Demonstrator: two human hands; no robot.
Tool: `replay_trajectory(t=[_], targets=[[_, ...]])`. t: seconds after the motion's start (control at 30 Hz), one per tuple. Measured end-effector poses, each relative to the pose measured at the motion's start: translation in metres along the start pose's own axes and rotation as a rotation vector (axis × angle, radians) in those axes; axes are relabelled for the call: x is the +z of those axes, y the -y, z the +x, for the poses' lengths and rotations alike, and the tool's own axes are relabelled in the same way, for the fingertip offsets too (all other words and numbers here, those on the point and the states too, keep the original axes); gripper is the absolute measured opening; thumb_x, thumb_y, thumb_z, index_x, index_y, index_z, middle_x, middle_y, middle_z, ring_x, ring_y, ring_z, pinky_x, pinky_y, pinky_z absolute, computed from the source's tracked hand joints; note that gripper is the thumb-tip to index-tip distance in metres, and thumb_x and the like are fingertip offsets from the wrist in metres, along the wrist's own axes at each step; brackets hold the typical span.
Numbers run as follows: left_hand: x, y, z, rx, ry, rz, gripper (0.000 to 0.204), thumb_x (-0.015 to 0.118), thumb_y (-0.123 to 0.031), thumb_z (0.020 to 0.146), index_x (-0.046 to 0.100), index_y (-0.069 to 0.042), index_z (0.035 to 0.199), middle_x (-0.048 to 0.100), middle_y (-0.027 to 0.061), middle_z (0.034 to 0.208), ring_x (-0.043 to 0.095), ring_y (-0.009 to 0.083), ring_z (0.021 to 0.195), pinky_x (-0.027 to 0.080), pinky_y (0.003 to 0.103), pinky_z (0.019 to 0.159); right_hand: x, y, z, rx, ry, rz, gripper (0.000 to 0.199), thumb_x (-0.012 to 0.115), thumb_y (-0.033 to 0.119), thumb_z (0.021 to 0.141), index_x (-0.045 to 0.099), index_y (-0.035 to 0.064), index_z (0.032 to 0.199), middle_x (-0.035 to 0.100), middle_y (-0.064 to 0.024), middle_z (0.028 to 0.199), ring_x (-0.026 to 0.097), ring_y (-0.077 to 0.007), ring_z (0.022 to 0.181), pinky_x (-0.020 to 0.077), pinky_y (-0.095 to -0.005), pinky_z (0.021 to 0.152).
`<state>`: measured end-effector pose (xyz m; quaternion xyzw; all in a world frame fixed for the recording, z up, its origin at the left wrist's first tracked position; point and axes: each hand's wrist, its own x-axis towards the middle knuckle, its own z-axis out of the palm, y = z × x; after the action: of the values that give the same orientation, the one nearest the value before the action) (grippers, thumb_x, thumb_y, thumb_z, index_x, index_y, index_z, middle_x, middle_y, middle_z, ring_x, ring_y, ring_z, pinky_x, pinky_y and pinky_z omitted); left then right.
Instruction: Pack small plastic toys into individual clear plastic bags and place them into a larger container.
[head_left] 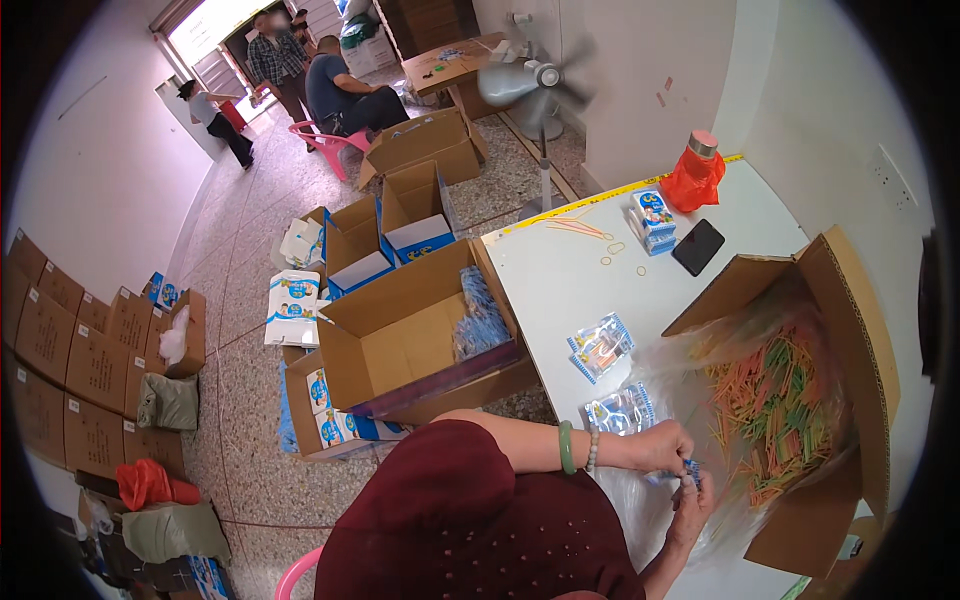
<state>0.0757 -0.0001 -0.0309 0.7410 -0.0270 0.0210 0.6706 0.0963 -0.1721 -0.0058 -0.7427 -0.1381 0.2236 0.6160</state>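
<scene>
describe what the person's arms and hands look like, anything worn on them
Both forearms are bare, with no gloves on the left hand or the right hand. The left wrist carries a solid green bangle and beside it a bracelet of pale beads. A dark red garment with tiny dots covers the upper body.

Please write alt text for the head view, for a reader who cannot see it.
A person's left hand and right hand meet over a small clear packet at a white table, beside a cardboard box of coloured sticks.
</scene>
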Motion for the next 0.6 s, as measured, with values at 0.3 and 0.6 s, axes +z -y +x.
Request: replay_trajectory(t=[0.3,0.6], targets=[[0.010,0.002,-0.004,0.195,-0.086,0.025,0.020,0.069,-0.013,0.064,0.055,0.002,0.063,0.054,0.0139,0.062,0.055,0.0285,0.060,0.041,0.037,0.054,0.001,-0.020,-0.011,-0.164,-0.237,0.182,0.018,0.054,0.021,0.090,0.058,0.0038,0.095,0.050,0.0011,0.072,0.043,-0.0071,0.062,0.0347,-0.0208,0.054],[-0.023,-0.015,-0.002,-0.198,-0.048,-0.078,0.013,0.064,-0.014,0.076,0.067,-0.002,0.082,0.062,0.0139,0.078,0.058,0.0283,0.071,0.046,0.036,0.067,-0.010,-0.061,0.003,-0.371,-0.250,-0.487,0.016,0.055,0.012,0.089,0.063,0.0030,0.100,0.063,-0.0170,0.100,0.060,-0.0316,0.095,0.0465,-0.0361,0.083]])
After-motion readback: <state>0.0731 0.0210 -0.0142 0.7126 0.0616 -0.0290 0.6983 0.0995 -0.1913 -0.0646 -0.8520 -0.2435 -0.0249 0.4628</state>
